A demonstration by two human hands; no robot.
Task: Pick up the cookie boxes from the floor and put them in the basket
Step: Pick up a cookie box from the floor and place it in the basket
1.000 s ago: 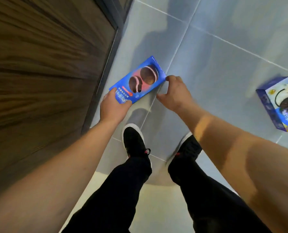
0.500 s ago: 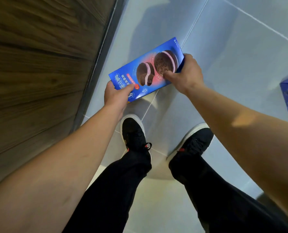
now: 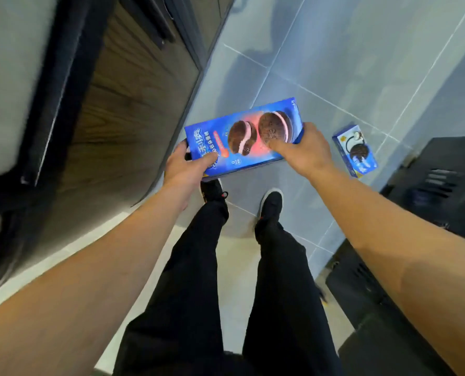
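Note:
A blue cookie box (image 3: 243,137) with pink-filled sandwich cookies printed on it is held in the air above my feet. My left hand (image 3: 188,166) grips its near-left end, thumb on the printed face. My right hand (image 3: 303,151) grips its right end, thumb pressed on the face. A second blue cookie box (image 3: 355,153) lies on the grey floor tiles to the right. A black slatted basket (image 3: 437,183) stands at the right edge, partly cut off by my right arm.
A dark wood cabinet front (image 3: 122,109) with a black frame rises on the left. My two legs in black trousers and black shoes (image 3: 270,202) stand on the grey tiled floor (image 3: 334,63), which stretches ahead.
The box has come up off the floor in both hands as I straightened up. The view widened, bringing the second box and the black basket into sight on the right.

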